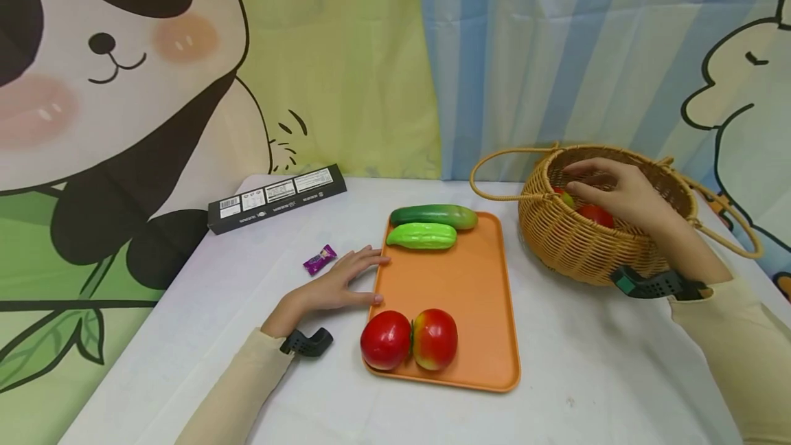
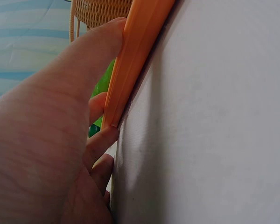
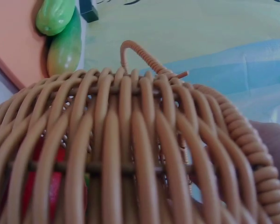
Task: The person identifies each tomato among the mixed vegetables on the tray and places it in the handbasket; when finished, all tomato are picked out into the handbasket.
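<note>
An orange tray [image 1: 476,307] lies on the white table. My left hand [image 1: 336,285] rests at its left edge, fingers spread, thumb and fingertips touching the rim; the left wrist view shows the thumb [image 2: 100,42] against the tray's side. Above the wicker basket [image 1: 575,253] my right hand [image 1: 624,191] reaches over the opening, thumb and fingers apart, with nothing visible between them. Inside the basket are a red fruit [image 1: 596,215] and a partly hidden yellow-and-red one [image 1: 563,196]. In the right wrist view, basket weave hides most of the hand.
A dark green cucumber [image 1: 432,215] and a light green ridged vegetable [image 1: 423,236] lie at the tray's far end. Two red apple-like fruits [image 1: 386,340] sit at its near left corner. Left of it lie a purple wrapped candy [image 1: 319,260] and a long black box [image 1: 278,198].
</note>
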{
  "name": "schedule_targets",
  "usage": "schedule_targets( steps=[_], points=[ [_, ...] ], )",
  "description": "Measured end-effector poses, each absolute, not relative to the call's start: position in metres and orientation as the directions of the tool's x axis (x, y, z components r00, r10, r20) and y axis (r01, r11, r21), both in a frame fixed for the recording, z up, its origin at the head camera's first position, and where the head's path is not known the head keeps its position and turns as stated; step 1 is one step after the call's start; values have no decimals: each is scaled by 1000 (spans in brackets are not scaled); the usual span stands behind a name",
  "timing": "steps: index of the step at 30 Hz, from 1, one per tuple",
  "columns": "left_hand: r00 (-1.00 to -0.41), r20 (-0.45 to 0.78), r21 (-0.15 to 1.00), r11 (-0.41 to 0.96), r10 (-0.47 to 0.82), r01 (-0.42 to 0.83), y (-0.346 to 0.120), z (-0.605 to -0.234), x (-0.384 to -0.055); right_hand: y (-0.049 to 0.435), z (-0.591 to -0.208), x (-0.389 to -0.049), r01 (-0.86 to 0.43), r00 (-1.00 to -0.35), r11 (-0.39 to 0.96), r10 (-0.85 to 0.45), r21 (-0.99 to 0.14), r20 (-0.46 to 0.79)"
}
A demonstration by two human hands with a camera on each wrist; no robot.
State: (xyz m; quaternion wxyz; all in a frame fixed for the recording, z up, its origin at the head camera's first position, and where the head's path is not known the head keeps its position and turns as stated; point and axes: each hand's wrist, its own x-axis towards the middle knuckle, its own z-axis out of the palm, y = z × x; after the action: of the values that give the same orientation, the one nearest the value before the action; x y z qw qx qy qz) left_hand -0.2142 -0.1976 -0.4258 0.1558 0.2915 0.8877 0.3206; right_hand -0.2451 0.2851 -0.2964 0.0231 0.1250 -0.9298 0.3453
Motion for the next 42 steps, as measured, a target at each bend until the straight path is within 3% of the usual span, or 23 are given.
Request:
schedule_targets(
  steps=[9, 35, 42],
  points=[
    [-780, -92, 655, 628, 619, 421, -197, -428, -214, 280, -302, -234, -349, -932, 667, -178, -658, 315],
    [-788, -97, 664, 630, 608, 404, -198, -427, -213, 243, -304, -206, -596, -802, 393, -323, -700, 502],
    [-784, -98, 661, 629, 613, 409, -198, -427, -215, 234, -308, -205, -639, -768, 276, -277, -718, 578]
  ],
)
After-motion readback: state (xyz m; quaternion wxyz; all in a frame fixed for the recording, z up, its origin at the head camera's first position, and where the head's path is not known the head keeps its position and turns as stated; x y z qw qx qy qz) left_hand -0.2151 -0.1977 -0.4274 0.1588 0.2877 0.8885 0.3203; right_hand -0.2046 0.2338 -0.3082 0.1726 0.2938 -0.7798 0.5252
